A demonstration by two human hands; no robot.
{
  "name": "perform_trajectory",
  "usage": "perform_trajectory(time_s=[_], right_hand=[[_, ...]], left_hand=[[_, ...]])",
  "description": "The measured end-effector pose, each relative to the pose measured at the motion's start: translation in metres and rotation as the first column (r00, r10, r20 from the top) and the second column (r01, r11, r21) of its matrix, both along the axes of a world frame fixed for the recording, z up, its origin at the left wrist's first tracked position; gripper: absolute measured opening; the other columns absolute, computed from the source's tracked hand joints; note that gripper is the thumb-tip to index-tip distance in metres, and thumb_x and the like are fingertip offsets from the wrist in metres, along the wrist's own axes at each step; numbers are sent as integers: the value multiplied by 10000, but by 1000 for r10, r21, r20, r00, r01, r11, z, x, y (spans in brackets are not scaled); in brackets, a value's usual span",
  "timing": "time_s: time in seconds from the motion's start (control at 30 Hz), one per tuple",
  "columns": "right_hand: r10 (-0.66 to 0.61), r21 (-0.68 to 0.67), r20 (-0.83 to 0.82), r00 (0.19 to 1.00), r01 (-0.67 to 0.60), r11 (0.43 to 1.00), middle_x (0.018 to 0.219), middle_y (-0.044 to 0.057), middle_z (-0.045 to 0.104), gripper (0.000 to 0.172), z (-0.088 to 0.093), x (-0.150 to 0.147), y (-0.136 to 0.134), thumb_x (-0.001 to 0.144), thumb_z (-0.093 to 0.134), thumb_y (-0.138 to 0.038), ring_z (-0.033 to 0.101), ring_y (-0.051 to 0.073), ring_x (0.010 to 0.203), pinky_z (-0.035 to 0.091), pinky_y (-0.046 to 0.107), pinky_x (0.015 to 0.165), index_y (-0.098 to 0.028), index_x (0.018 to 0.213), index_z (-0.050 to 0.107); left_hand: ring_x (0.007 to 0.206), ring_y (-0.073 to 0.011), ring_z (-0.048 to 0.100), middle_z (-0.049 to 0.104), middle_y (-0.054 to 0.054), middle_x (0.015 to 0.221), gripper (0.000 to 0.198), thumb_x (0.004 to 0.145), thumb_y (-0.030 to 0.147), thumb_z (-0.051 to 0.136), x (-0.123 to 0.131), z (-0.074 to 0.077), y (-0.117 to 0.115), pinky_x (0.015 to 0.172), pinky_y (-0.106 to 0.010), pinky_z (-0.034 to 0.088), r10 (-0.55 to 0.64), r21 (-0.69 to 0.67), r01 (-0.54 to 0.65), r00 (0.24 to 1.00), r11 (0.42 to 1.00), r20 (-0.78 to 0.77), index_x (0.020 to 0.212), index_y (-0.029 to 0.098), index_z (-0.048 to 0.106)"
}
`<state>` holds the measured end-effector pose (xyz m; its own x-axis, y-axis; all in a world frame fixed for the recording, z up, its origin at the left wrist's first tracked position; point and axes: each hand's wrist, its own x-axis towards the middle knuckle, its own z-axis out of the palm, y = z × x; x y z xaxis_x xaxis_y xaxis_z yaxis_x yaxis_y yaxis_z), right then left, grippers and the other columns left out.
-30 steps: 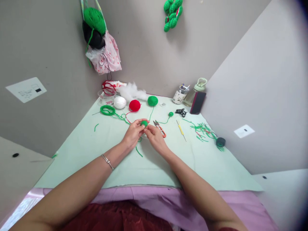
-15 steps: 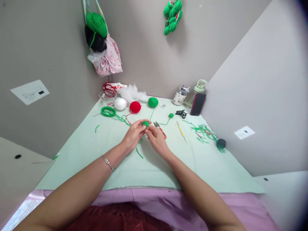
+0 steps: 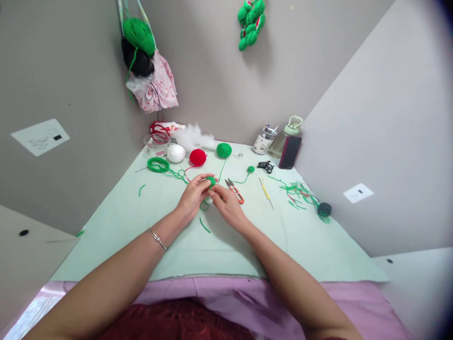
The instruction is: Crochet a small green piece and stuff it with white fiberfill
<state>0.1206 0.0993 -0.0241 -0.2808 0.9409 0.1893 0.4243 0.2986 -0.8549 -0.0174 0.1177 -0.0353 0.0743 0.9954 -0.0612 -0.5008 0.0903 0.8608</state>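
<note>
My left hand (image 3: 193, 197) is closed around a small round green crochet piece (image 3: 211, 180), which shows between the thumb and fingers. Against the lower side of that piece, the fingertips of my right hand (image 3: 228, 204) are pinched together; what lies in the pinch is hidden. Both hands are just above the table. Green yarn loops (image 3: 204, 206) hang below my left hand, and something whitish lies partly hidden under the hands. Right of my right hand are orange-handled thread snips (image 3: 235, 191). A yellow-handled crochet hook (image 3: 265, 191) lies farther right.
Behind the hands are white (image 3: 176, 153), red (image 3: 197, 157) and green (image 3: 224, 150) yarn balls, with white stuffing (image 3: 195, 138). A coil of green yarn (image 3: 158, 165) lies left. Rightward are a black claw clip (image 3: 265, 166), phone (image 3: 290, 152), bottle (image 3: 281, 141), pen cup (image 3: 264, 141) and yarn scraps (image 3: 299, 191).
The hands and green crochet piece have shifted slightly left, with the whole view moving a little too. The right fingertips sit slightly lower on the piece. Both hands keep their closed grip.
</note>
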Motion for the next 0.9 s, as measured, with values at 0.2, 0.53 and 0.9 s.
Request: perform_trajectory(time_s=[0.2,0.53,0.9], right_hand=[[-8,-99,-65,998,2,995,597,-55,433,270,2,14,11,873,536,-460,387,141,567,314,282,561,-216,777,600],[-95,-46,-61,994,93,995,585,-44,478,207,12,4,-7,834,558,-309,390,144,590,288,296,598,-229,647,518],[-96,-130,-150,984,77,989,575,-49,459,259,19,18,0,833,593,-432,340,128,560,277,288,559,-205,712,624]], left_hand=[[843,-149,679,759,-38,977,344,667,155,807,-5,2,0,769,-256,526,44,95,-31,990,995,-131,994,177,702],[760,-140,632,695,22,818,250,680,132,746,3,-12,4,717,-250,486,122,192,-68,951,979,-285,838,217,571],[657,-140,649,700,36,730,318,728,295,811,-2,0,-1,678,-271,522,-70,148,117,954,982,-291,867,225,535]])
